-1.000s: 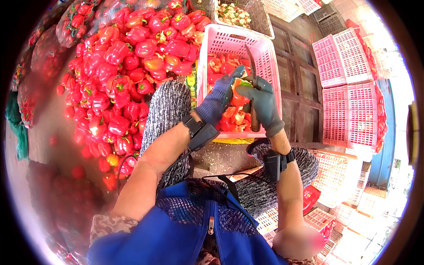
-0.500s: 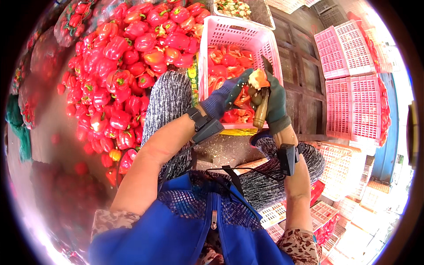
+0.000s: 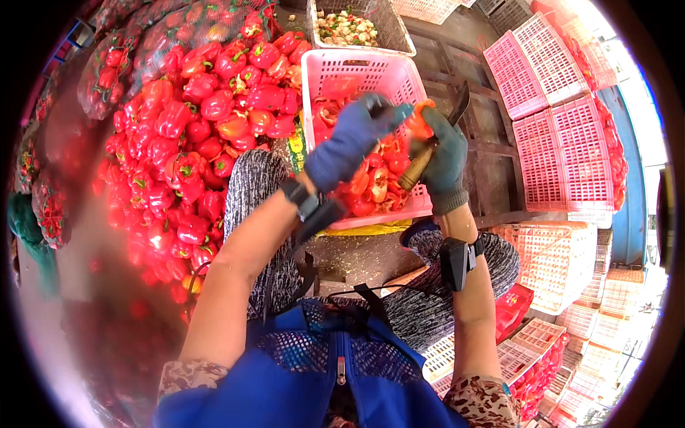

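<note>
My right hand, in a dark green glove, is closed round the wooden handle of a knife. Its dark blade points up and away past the fingers. The same hand also pinches an orange-red bell pepper piece at its fingertips. Just left of that piece is my left hand, in a blue and green glove; its fingers are smeared by motion, and whether they touch the pepper is unclear. Below both hands, a pink plastic crate holds cut red pepper pieces.
A large heap of whole red bell peppers lies to the left, with filled mesh bags behind. Beyond the crate, a bin contains pale pepper scraps. Stacked pink crates full of peppers stand at the right, past a dark slatted pallet.
My left hand has moved up and left, partly away from the pepper piece. The knife blade now tilts to the right. The whole view has shifted slightly.
</note>
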{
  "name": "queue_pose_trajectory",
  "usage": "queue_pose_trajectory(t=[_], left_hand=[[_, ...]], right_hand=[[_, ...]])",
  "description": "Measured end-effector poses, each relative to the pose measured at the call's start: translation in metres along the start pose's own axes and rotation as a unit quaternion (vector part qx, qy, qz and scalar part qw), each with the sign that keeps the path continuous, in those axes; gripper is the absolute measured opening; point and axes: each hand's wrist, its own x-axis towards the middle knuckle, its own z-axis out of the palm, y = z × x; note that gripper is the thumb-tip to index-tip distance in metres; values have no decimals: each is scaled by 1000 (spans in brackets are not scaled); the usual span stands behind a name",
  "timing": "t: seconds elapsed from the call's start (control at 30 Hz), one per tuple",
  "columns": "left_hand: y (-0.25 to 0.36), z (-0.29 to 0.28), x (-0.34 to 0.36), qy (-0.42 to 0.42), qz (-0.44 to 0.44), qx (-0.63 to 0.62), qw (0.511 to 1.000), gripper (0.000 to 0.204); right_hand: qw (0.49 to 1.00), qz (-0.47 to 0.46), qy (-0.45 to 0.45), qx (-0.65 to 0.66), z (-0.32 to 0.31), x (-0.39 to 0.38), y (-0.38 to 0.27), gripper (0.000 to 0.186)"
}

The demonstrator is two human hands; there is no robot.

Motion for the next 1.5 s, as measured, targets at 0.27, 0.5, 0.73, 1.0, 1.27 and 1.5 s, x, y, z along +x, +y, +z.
queue_pose_trajectory(t=[0.27,0.5,0.73,1.0,1.27,1.5], left_hand=[[41,14,-73,-29,-117,-68,990,35],[28,3,-82,-53,-175,-40,982,29],[25,0,-87,-100,-177,-61,977,25],[21,-13,-91,-171,-138,-16,975,20],[12,-16,-73,-24,70,205,976,31],[-2,-5,-76,-22,-64,217,974,37]], right_hand=[[999,22,-36,3,26,-30,-4,23],[979,157,-91,-94,4,-30,-11,25],[968,195,-119,-102,-2,-36,-14,17],[933,338,-114,51,-17,-33,9,21],[975,207,7,81,-11,-20,9,14],[994,104,-14,-42,20,-33,16,19]])
